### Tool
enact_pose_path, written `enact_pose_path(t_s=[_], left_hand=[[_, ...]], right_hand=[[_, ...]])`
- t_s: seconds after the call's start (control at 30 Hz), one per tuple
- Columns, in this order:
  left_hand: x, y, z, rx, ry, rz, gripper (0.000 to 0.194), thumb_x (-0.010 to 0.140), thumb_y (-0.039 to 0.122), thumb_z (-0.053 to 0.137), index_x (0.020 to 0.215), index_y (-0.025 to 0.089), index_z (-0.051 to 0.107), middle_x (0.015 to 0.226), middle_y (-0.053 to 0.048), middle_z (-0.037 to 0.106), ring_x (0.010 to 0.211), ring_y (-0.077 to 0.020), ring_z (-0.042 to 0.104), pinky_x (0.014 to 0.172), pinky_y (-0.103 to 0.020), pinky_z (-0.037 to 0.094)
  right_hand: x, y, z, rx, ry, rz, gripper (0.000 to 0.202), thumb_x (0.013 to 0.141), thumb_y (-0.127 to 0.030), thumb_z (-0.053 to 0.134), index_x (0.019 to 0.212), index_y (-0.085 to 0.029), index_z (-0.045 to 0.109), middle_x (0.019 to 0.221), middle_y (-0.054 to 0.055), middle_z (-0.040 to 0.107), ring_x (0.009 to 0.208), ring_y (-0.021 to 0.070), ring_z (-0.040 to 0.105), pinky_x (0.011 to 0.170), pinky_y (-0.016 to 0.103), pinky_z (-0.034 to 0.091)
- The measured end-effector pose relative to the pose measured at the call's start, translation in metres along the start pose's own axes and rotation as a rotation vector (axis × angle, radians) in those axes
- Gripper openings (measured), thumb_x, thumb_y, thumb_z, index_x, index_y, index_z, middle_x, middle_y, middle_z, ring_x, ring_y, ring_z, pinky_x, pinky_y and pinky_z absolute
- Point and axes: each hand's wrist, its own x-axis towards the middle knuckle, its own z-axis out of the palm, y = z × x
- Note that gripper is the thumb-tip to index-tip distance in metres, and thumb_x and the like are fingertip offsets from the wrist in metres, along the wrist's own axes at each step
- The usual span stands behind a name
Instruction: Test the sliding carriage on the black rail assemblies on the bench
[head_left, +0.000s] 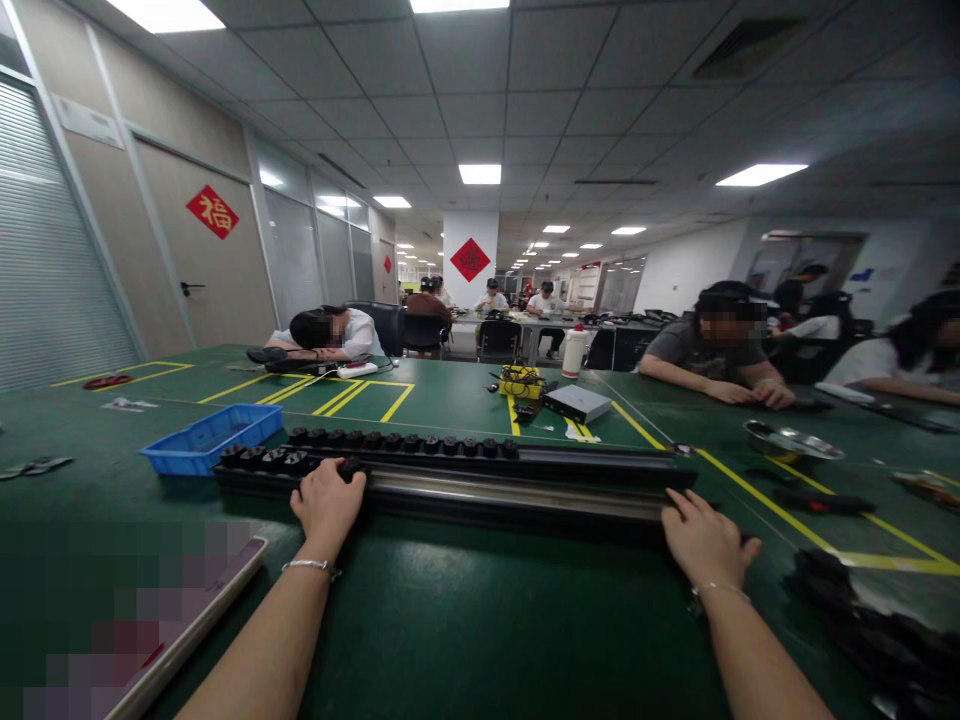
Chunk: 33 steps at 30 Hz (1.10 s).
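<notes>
Two long black rails lie side by side across the green table. On the near rail (517, 490), which has a bare metallic channel, several black round parts (274, 459) sit in a row at the left end. My left hand (328, 500) is closed around another small black round part (351, 468) on that rail, just right of the row. My right hand (703, 535) grips the same rail near its right end, fingertips over the top edge. The far rail (600, 461) carries a longer row of similar black parts (412, 442) on its left portion.
A blue tray (214, 440) touches the left end area. A tablet-like object (187, 630) lies front left, dark clustered parts (877, 630) front right. Farther back are a metal bowl (795, 440), a grey box (577, 403) and a white bottle (574, 352). Other people sit around the table.
</notes>
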Motion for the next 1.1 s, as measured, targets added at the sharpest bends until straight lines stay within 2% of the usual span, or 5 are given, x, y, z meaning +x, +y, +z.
enact_pose_path(t_s=[0.37,0.57,1.1], left_hand=[[0.0,-0.0002,0.0012,-0.01,0.007,0.003,0.041,0.076,0.04,0.044,0.11,0.02,0.053,0.112,-0.013,0.059,0.114,-0.0298,0.046,0.096,-0.046,0.03],[-0.0013,0.0012,0.0014,-0.014,0.001,0.009,0.041,0.076,0.041,0.044,0.11,0.021,0.053,0.113,-0.013,0.059,0.114,-0.0299,0.046,0.095,-0.048,0.032],[-0.0015,0.0029,-0.002,-0.047,-0.035,-0.022,0.04,0.075,0.042,0.047,0.11,0.023,0.054,0.114,-0.013,0.058,0.116,-0.0307,0.045,0.096,-0.049,0.031]], right_hand=[[0.0012,0.0022,0.0023,0.0,0.029,-0.019,0.05,0.083,-0.038,0.028,0.122,-0.028,0.056,0.136,0.005,0.046,0.119,0.0321,0.041,0.1,0.065,0.013],[-0.0006,-0.0013,-0.001,-0.006,-0.001,0.01,0.053,0.083,-0.039,0.025,0.125,-0.027,0.054,0.14,0.003,0.043,0.121,0.0314,0.038,0.103,0.063,0.01],[0.0028,0.0042,0.0042,0.004,0.032,-0.022,0.049,0.081,-0.04,0.03,0.121,-0.028,0.057,0.134,0.004,0.048,0.119,0.0325,0.04,0.101,0.065,0.013]])
